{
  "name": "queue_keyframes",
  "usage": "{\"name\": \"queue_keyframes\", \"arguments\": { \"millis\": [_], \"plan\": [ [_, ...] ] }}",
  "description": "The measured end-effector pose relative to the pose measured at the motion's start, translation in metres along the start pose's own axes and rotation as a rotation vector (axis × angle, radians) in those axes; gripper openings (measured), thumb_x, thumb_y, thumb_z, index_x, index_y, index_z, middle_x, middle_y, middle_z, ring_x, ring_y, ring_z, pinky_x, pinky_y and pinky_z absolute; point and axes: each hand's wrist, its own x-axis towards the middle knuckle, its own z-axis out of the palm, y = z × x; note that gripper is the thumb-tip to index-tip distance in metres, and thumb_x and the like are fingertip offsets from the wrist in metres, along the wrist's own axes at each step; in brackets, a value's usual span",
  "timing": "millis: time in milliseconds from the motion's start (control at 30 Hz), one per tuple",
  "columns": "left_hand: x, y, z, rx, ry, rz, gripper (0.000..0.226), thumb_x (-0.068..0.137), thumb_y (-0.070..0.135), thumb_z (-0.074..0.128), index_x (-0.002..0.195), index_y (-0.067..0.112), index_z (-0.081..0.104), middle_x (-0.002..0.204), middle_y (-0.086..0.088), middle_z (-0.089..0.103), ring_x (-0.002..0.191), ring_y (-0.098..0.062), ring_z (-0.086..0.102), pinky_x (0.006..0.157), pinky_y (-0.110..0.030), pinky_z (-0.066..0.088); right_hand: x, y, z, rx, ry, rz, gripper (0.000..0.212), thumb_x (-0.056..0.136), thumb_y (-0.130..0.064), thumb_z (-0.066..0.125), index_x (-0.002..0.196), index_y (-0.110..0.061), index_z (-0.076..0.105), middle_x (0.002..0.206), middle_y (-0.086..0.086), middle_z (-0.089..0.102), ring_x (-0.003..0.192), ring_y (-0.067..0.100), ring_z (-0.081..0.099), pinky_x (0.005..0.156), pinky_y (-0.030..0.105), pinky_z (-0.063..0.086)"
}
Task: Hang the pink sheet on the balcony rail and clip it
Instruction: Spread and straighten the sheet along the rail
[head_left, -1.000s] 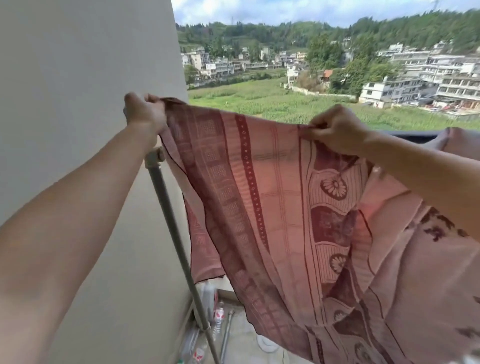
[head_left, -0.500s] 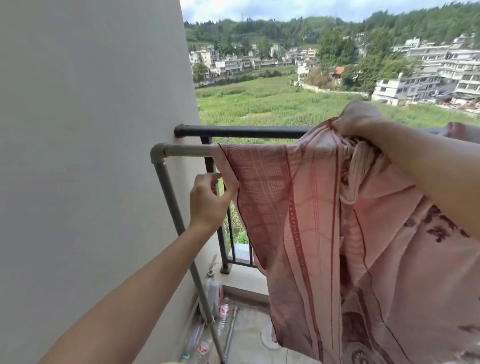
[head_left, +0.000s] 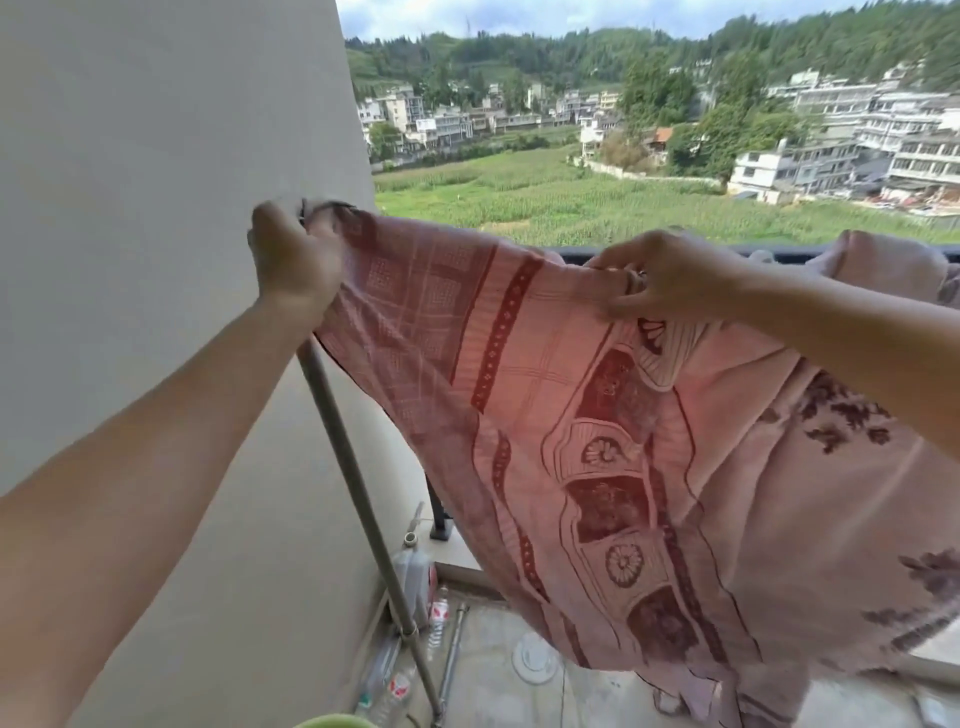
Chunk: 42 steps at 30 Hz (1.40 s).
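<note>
A: The left hand (head_left: 293, 260) grips the pink sheet (head_left: 545, 415) corner by the wall (head_left: 156, 182), above the grey pipe (head_left: 358, 493)?

B: Yes; the right hand (head_left: 660, 280) pinches its top edge. Pull it taut and level, then lower it over the balcony rail (head_left: 582, 254). The wall crowds the left; rightward seems freer.

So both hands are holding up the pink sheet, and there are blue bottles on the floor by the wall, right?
Nearly. The head view shows the left hand and right hand gripping the patterned pink sheet, but the plastic bottles on the floor are clear with red labels, not blue.
</note>
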Motion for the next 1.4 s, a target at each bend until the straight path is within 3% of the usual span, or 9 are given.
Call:
{"name": "queue_keyframes", "arguments": {
  "millis": [233,367,500,633,800,933,1033,1167,1400],
  "plan": [
    [0.088,0.014,0.014,0.138,-0.021,-0.192,0.032,0.074,0.034,0.078,0.095,0.019,0.059,0.109,-0.003,0.066,0.092,-0.018,0.064,0.074,-0.025,0.049,0.047,0.011,-0.024,0.122,0.525,0.092,0.028,0.092,-0.027,0.064,0.065,-0.020,0.062,0.062,-0.002,0.058,0.053,0.016,0.052,0.053,0.028,0.045],
    [0.049,-0.011,0.035,0.280,-0.357,-0.253,0.050,0.074,0.042,0.077,0.112,0.015,0.058,0.115,-0.006,0.063,0.105,-0.025,0.059,0.091,-0.032,0.047,0.087,0.036,-0.032,-0.028,0.429,0.456,0.011,0.089,-0.014,0.060,0.081,-0.011,0.066,0.083,0.010,0.063,0.073,0.027,0.064,0.062,0.030,0.046],
    [-0.012,-0.021,0.035,0.567,-0.350,-0.002,0.036,0.099,0.037,0.043,0.099,0.012,0.070,0.108,-0.017,0.067,0.108,-0.037,0.058,0.098,-0.042,0.036,0.074,0.041,-0.006,-0.219,0.127,0.510,0.023,0.084,-0.037,0.069,0.096,-0.017,0.071,0.096,0.004,0.071,0.080,0.024,0.063,0.069,0.032,0.049],
    [-0.063,-0.037,0.027,0.408,-0.044,0.327,0.027,0.094,0.033,0.056,0.098,0.009,0.067,0.105,-0.013,0.061,0.101,-0.030,0.054,0.089,-0.040,0.040,0.047,0.023,-0.001,-0.225,0.392,0.174,0.030,0.092,-0.044,0.060,0.107,-0.020,0.070,0.104,0.002,0.072,0.087,0.023,0.065,0.068,0.028,0.043],
    [-0.097,-0.055,0.054,-0.240,-0.321,-0.399,0.040,0.083,0.038,0.073,0.112,0.014,0.062,0.107,0.002,0.068,0.095,-0.018,0.066,0.089,-0.039,0.056,0.020,0.010,0.007,-0.039,0.206,0.018,0.065,0.076,-0.080,0.046,0.089,-0.022,0.074,0.078,-0.005,0.071,0.068,0.019,0.067,0.058,0.034,0.055],
    [-0.086,-0.065,0.064,-0.194,-0.171,-0.582,0.071,0.080,0.040,0.076,0.136,0.021,0.038,0.133,-0.001,0.049,0.111,-0.019,0.056,0.087,-0.032,0.050,0.010,0.013,0.016,-0.026,0.217,-0.060,0.072,0.068,-0.085,0.046,0.104,-0.028,0.072,0.087,-0.013,0.069,0.075,0.005,0.065,0.064,0.029,0.055],
    [-0.082,-0.071,0.055,-0.201,-0.149,-0.536,0.021,0.092,0.030,0.065,0.101,0.011,0.064,0.101,-0.008,0.066,0.083,-0.022,0.059,0.062,-0.027,0.044,0.003,0.016,0.019,-0.062,0.265,-0.082,0.058,0.073,-0.073,0.053,0.110,-0.033,0.072,0.088,-0.009,0.072,0.071,0.013,0.065,0.064,0.036,0.057],
    [-0.069,-0.064,0.030,-0.129,-0.124,-0.321,0.035,0.097,0.026,0.055,0.069,0.006,0.058,0.062,-0.002,0.055,0.058,-0.017,0.046,0.054,-0.030,0.043,0.003,0.015,0.013,-0.099,0.310,-0.033,0.024,0.088,-0.043,0.064,0.103,-0.028,0.076,0.079,-0.004,0.073,0.068,0.020,0.065,0.064,0.037,0.056],
    [0.043,-0.017,0.000,0.068,-0.008,-0.183,0.023,0.085,0.026,0.069,0.070,0.011,0.062,0.073,0.000,0.060,0.066,-0.013,0.053,0.062,-0.023,0.042,0.065,0.005,-0.030,-0.141,0.458,0.165,0.026,0.093,-0.039,0.061,0.106,-0.021,0.073,0.093,0.001,0.073,0.069,0.018,0.060,0.052,0.019,0.036]
  ]
}}
